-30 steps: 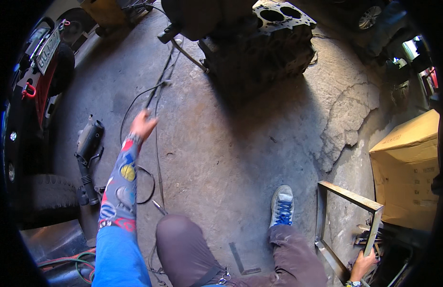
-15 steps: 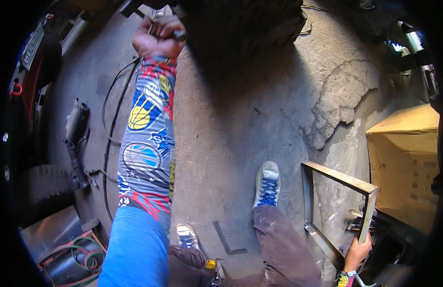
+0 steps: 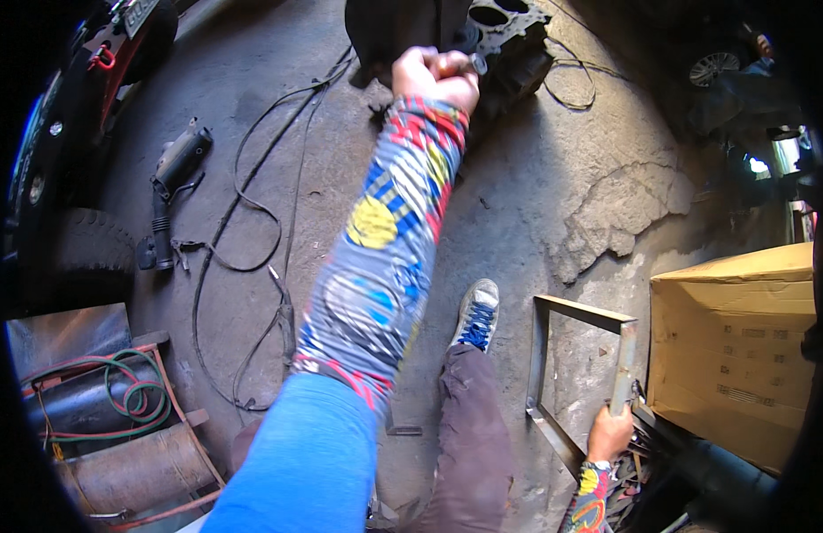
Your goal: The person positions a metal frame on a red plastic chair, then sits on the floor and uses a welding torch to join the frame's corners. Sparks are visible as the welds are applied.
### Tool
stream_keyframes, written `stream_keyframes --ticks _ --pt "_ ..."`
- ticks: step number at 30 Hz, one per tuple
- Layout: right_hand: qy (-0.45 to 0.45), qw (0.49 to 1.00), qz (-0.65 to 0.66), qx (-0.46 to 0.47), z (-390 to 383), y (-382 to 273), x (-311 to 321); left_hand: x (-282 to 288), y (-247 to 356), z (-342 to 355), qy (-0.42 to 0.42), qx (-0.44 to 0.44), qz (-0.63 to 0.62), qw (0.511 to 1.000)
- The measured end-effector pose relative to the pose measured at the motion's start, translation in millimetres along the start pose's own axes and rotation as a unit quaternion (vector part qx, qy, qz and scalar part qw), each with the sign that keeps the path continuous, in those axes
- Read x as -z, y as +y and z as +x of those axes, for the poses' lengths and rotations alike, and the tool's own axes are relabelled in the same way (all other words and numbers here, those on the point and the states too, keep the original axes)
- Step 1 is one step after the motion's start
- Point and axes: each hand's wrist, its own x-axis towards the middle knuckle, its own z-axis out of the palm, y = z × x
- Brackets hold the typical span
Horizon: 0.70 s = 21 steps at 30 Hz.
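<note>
My left hand [image 3: 435, 75], at the end of a long outstretched arm, is closed around a dark handle with a round end [image 3: 478, 64]. What the handle belongs to is unclear. A dark, flat-sided shape [image 3: 389, 35] sits just beyond these fingers; I cannot tell whether it joins the handle. At the lower right, my right hand [image 3: 610, 433] grips the near right side of a rectangular metal frame [image 3: 585, 307], made of angle bar and held tilted above the floor.
An engine block [image 3: 516, 40] stands at the top. Black cables [image 3: 243, 266] loop over the concrete, beside a black ribbed hose part [image 3: 176, 169]. A cardboard box [image 3: 735, 346] stands right. Metal cylinders [image 3: 132, 466] with red and green hoses lie lower left. Broken concrete [image 3: 620, 213] lies right of centre.
My left hand has swung right with the handle, now in front of the engine block. The view has shifted too. The metal frame stays in my right hand, appearing slightly further left.
</note>
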Motion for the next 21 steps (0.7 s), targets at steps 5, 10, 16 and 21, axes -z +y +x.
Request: stream_keyframes --ticks 5,10,16,21 --pt "0.007 1.0 -0.006 -0.005 18.4 -0.1 5.5 10.0 -21.5 -70.9 0.012 0.033 -0.108 0.994" --pt "-0.037 0.999 -0.014 -0.003 13.4 -8.0 12.3 28.6 -25.7 -130.3 0.052 0.021 -0.162 0.985" --pt "-0.026 0.999 -0.013 0.02 16.0 -7.0 13.7 48.3 -11.4 -194.5 0.027 0.032 -0.271 0.962" --pt "-0.045 0.995 0.0 0.086 6.5 3.6 1.8 62.3 -9.9 -241.5 0.036 0.054 -0.294 0.954"
